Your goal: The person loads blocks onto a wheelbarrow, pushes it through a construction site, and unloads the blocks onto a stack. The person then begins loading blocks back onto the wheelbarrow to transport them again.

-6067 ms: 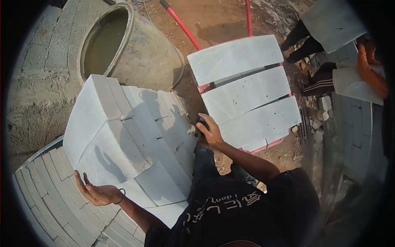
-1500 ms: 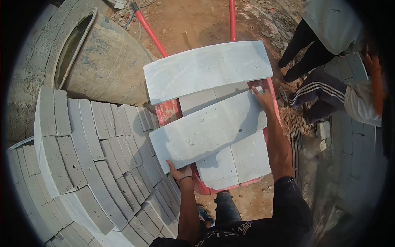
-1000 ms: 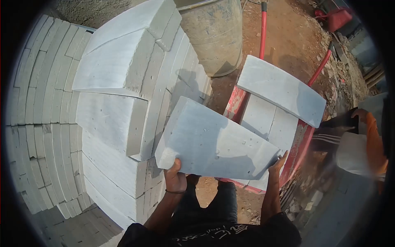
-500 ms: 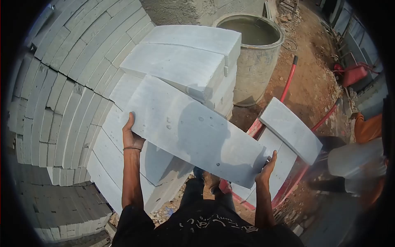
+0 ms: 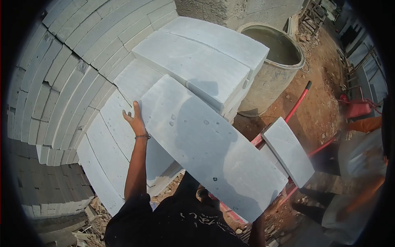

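A long pale grey concrete block [image 5: 210,144] slants across the middle of the view, its broad face turned up with small pits and a head-shaped shadow on it. My left hand [image 5: 135,120] presses against the block's upper left edge, thumb and a finger showing apart. At the lower right end my right forearm [image 5: 257,231] reaches beneath the block; the hand itself is hidden by it, and that end is held up. Beyond this end, another block [image 5: 288,151] lies tilted on a red wheelbarrow [image 5: 298,103].
Stacked blocks [image 5: 197,57] stand behind the held one, beside a tall block wall [image 5: 61,78] on the left. A round concrete tub of water [image 5: 267,88] is at the back. At right, a blurred person in an orange sleeve [image 5: 364,124] stands close to the wheelbarrow.
The block's right end has come closer and lower, covering my right hand and more of the wheelbarrow. My left hand's fingers have spread at the edge. The view has shifted.
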`<control>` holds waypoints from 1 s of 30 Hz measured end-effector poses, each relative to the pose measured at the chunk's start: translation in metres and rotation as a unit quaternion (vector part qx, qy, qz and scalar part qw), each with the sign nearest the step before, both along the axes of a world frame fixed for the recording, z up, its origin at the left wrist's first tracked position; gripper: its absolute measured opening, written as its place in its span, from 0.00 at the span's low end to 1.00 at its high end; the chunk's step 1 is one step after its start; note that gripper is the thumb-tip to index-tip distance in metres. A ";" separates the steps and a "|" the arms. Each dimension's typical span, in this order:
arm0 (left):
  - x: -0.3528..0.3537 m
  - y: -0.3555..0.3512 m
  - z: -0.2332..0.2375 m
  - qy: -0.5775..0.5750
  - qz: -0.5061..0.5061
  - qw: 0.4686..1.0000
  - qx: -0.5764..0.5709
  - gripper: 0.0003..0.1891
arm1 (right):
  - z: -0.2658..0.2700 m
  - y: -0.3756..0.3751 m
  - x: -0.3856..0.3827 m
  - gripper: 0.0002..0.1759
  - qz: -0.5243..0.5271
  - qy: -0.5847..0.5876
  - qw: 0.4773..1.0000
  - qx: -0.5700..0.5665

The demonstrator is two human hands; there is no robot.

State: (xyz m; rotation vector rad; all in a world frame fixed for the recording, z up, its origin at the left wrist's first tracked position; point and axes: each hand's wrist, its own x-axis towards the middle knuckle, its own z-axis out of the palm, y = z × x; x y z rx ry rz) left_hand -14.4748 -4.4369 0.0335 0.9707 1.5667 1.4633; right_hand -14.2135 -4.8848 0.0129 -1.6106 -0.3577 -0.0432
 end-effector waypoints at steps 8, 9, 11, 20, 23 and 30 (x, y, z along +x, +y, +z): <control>-0.024 0.090 -0.023 0.019 0.053 0.998 0.017 0.53 | 0.007 0.066 -0.022 0.37 0.023 0.075 0.997 0.019; -0.035 0.108 -0.021 0.086 0.087 0.992 0.020 0.49 | 0.019 0.089 -0.033 0.35 0.078 0.055 0.995 0.007; -0.062 0.124 -0.016 0.170 0.128 0.977 0.018 0.47 | 0.018 0.145 -0.055 0.34 0.093 0.018 0.995 0.014; -0.176 0.043 0.019 0.039 0.059 0.995 0.066 0.30 | 0.008 0.348 -0.103 0.32 0.133 0.034 0.983 0.119; -0.185 0.001 0.018 0.065 0.064 0.995 0.045 0.27 | 0.006 0.335 -0.101 0.32 0.142 0.033 0.986 0.077; -0.052 -0.069 0.067 0.106 -0.093 0.965 0.222 0.23 | -0.044 0.184 -0.064 0.21 0.241 0.017 0.968 -0.068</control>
